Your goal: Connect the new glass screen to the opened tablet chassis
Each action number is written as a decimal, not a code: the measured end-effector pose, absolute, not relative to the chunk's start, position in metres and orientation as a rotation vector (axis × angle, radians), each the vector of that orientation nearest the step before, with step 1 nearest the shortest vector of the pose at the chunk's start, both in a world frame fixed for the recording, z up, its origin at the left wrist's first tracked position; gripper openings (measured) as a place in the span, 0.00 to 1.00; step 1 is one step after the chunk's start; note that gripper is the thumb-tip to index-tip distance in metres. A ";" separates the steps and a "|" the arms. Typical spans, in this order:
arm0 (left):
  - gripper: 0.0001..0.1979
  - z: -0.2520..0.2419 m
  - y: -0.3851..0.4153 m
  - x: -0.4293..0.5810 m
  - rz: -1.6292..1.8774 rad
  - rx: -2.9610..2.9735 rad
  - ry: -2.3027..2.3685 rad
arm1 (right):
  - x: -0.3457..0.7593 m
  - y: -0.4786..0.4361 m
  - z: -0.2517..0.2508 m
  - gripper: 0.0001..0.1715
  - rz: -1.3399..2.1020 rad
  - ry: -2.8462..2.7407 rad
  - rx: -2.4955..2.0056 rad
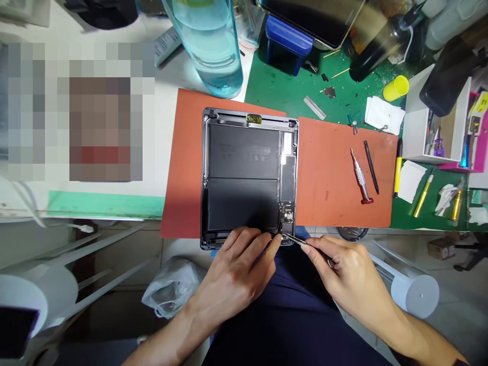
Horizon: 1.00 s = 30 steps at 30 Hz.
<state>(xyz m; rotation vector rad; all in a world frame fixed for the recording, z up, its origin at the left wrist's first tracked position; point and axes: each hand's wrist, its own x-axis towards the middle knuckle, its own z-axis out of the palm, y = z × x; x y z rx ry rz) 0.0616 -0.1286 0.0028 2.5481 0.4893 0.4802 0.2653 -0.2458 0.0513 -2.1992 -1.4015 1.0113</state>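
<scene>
A tablet (244,152) with its screen off lies upright on the orange mat, its black battery cells and circuit board (287,213) exposed. My left hand (242,269) is at its lower edge, fingers bent over the frame and pressed near the bottom right corner; the thumb is hidden. In my right hand (348,269) is a pair of tweezers (296,239), closed between thumb and fingers. Their tips reach the lower right corner, just beside my left fingertip. Whatever small part lies at the tips is too small to make out.
A screwdriver (360,178) and a black pry stick (371,168) lie on the orange mat (324,173) to the right. Behind the tablet stands a blue bottle (217,56). A white box (415,129) of tools is at far right. A plastic bag (173,287) hangs below the table edge.
</scene>
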 end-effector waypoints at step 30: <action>0.20 0.001 -0.124 0.064 0.442 2.589 0.412 | 0.265 -0.242 0.049 0.18 1.009 -1.471 -2.251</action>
